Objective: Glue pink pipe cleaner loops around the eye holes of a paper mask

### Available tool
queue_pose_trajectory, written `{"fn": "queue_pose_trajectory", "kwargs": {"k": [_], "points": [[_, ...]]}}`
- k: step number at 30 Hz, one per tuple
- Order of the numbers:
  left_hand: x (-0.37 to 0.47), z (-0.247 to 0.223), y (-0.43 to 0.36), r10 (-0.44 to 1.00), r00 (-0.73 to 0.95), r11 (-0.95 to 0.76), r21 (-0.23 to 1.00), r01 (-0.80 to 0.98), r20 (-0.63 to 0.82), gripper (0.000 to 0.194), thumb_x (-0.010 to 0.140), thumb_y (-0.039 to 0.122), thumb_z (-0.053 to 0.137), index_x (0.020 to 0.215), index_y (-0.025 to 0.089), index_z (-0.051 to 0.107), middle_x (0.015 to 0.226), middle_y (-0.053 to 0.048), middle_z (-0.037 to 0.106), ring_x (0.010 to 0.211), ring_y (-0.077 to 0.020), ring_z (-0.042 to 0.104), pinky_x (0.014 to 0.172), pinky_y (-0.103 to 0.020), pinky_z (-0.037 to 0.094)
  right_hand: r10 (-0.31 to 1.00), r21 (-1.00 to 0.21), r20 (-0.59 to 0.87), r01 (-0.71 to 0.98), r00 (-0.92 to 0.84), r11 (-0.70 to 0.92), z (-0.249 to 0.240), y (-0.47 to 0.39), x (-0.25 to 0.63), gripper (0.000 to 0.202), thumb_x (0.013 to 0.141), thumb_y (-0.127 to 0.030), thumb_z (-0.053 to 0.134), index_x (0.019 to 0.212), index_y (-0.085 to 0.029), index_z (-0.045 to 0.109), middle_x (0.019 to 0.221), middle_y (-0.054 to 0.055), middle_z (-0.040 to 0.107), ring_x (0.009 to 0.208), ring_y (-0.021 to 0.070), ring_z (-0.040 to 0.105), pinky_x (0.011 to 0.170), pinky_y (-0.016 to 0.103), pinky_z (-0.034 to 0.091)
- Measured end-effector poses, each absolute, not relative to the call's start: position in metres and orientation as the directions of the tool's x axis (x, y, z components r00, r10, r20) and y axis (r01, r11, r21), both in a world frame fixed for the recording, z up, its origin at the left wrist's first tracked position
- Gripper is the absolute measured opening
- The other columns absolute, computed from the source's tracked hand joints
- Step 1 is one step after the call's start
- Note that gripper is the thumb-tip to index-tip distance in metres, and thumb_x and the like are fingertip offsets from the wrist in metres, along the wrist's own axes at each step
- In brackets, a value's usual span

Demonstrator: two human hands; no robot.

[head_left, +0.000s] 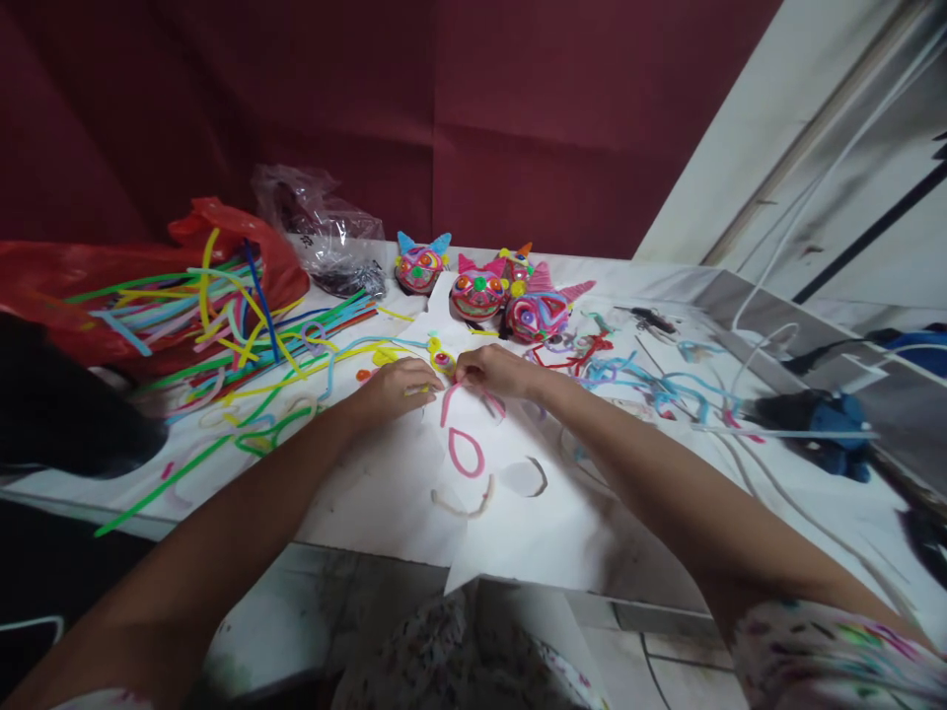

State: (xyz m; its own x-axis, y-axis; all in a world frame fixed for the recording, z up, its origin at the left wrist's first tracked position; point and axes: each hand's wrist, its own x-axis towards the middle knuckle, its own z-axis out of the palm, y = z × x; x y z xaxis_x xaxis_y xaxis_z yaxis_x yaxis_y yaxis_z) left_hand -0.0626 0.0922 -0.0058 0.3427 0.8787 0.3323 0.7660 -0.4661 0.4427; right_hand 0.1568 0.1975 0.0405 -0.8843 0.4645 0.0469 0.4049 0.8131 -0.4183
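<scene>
Near the middle of the white table, my left hand (401,390) has its fingers pinched together, with a small yellowish bit at the fingertips that is too small to name. To its right, my right hand (488,371) is closed on a pink pipe cleaner (448,402) whose end hangs down over the white paper. Just below lies a pink teardrop loop (467,454). A pale curved strip (462,512) and a dark curved piece (544,479) rest lower on the paper. A yellow piece with an orange centre (442,359) sits just beyond the fingertips, between my hands.
Several colourful cat-like heads (479,292) stand at the back. A red bag (281,266) with many pipe cleaners (214,306) lies at the left, beside a clear plastic bag (326,227). Blue strips (636,375) and cables (784,483) spread on the right.
</scene>
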Motion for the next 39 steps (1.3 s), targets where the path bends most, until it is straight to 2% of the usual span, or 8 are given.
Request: {"fn": "queue_pose_trajectory", "kwargs": {"k": [5, 9, 15, 22, 26, 31, 35, 39], "points": [[-0.066, -0.008, 0.09, 0.869, 0.424, -0.495, 0.417, 0.762, 0.256, 0.026, 0.092, 0.03, 0.077, 0.115, 0.021, 0.081, 0.125, -0.011, 0.078, 0.119, -0.0272, 0.071, 0.112, -0.036, 0.052, 0.46, -0.494, 0.073, 0.368, -0.885, 0.787, 0.027, 0.202, 0.151, 0.022, 0.086, 0.001, 0.064, 0.084, -0.017, 0.078, 0.079, -0.001, 0.077, 0.078, 0.0138, 0.065, 0.076, 0.021, 0.044], [-0.062, -0.011, 0.093, 0.868, 0.406, -0.494, 0.425, 0.758, 0.285, 0.027, 0.089, 0.033, 0.079, 0.113, 0.02, 0.082, 0.121, -0.012, 0.08, 0.115, -0.028, 0.071, 0.109, -0.036, 0.052, 0.484, -0.58, 0.08, 0.354, -0.871, 0.733, 0.023, 0.204, 0.155, 0.021, 0.083, 0.0, 0.063, 0.083, -0.015, 0.077, 0.076, -0.002, 0.075, 0.075, 0.0135, 0.065, 0.075, 0.022, 0.045], [-0.045, 0.002, 0.082, 0.962, 0.052, -0.218, 0.636, 0.74, 0.269, 0.033, 0.087, 0.047, 0.069, 0.106, 0.022, 0.08, 0.075, -0.001, 0.076, 0.072, -0.0202, 0.069, 0.072, -0.029, 0.053, 0.526, -0.699, 0.135, 0.295, -0.84, 0.651, 0.033, 0.197, 0.167, 0.013, 0.087, -0.01, 0.063, 0.088, -0.014, 0.075, 0.071, -0.003, 0.069, 0.066, 0.0123, 0.055, 0.069, 0.023, 0.044], [-0.025, 0.018, 0.07, 0.999, 0.029, -0.03, 0.841, 0.54, 0.017, 0.025, 0.079, 0.046, 0.065, 0.075, 0.022, 0.068, 0.06, 0.0, 0.069, 0.049, -0.0138, 0.053, 0.049, -0.025, 0.04, 0.601, -0.792, 0.215, 0.223, -0.769, 0.569, 0.046, 0.18, 0.175, 0.007, 0.087, -0.016, 0.067, 0.089, -0.016, 0.074, 0.069, -0.004, 0.066, 0.063, 0.0116, 0.053, 0.064, 0.022, 0.04], [-0.02, 0.024, 0.067, 0.997, 0.02, -0.071, 0.883, 0.463, 0.07, 0.023, 0.079, 0.045, 0.065, 0.074, 0.023, 0.06, 0.063, 0.001, 0.069, 0.047, -0.012, 0.051, 0.045, -0.024, 0.038, 0.636, -0.863, 0.159, 0.206, -0.755, 0.461, 0.048, 0.172, 0.189, 0.003, 0.081, -0.018, 0.075, 0.081, -0.018, 0.073, 0.058, -0.007, 0.062, 0.055, 0.0112, 0.052, 0.057, 0.021, 0.039], [-0.01, 0.035, 0.065, 0.999, 0.028, -0.052, 0.918, 0.394, 0.044, 0.022, 0.081, 0.04, 0.07, 0.077, 0.022, 0.057, 0.063, 0.001, 0.067, 0.045, -0.012, 0.056, 0.042, -0.022, 0.044, 0.671, -0.943, 0.047, 0.188, -0.74, 0.274, 0.052, 0.158, 0.212, 0.025, 0.075, -0.022, 0.087, 0.062, -0.018, 0.066, 0.049, -0.004, 0.063, 0.044, 0.0093, 0.052, 0.044, 0.018, 0.036], [0.007, 0.044, 0.068, 0.999, 0.02, -0.03, 0.948, 0.317, 0.025, 0.022, 0.084, 0.035, 0.072, 0.081, 0.022, 0.055, 0.064, 0.003, 0.067, 0.047, -0.0133, 0.063, 0.045, -0.023, 0.052, 0.759, -0.991, 0.017, 0.088, -0.65, 0.098, 0.051, 0.147, 0.216, 0.03, 0.074, -0.033, 0.094, 0.069, -0.02, 0.066, 0.06, -0.002, 0.071, 0.052, 0.0145, 0.069, 0.043, 0.018, 0.048], [0.022, 0.05, 0.072, 0.998, -0.005, -0.056, 0.981, 0.185, 0.058, 0.026, 0.089, 0.035, 0.075, 0.085, 0.02, 0.054, 0.066, 0.003, 0.067, 0.051, -0.0142, 0.068, 0.05, -0.023, 0.056, 0.842, -0.998, 0.015, -0.066, -0.54, -0.024, 0.042, 0.14, 0.209, 0.028, 0.073, -0.027, 0.094, 0.076, -0.02, 0.067, 0.062, -0.003, 0.073, 0.056, 0.0148, 0.074, 0.051, 0.02, 0.059]]}}
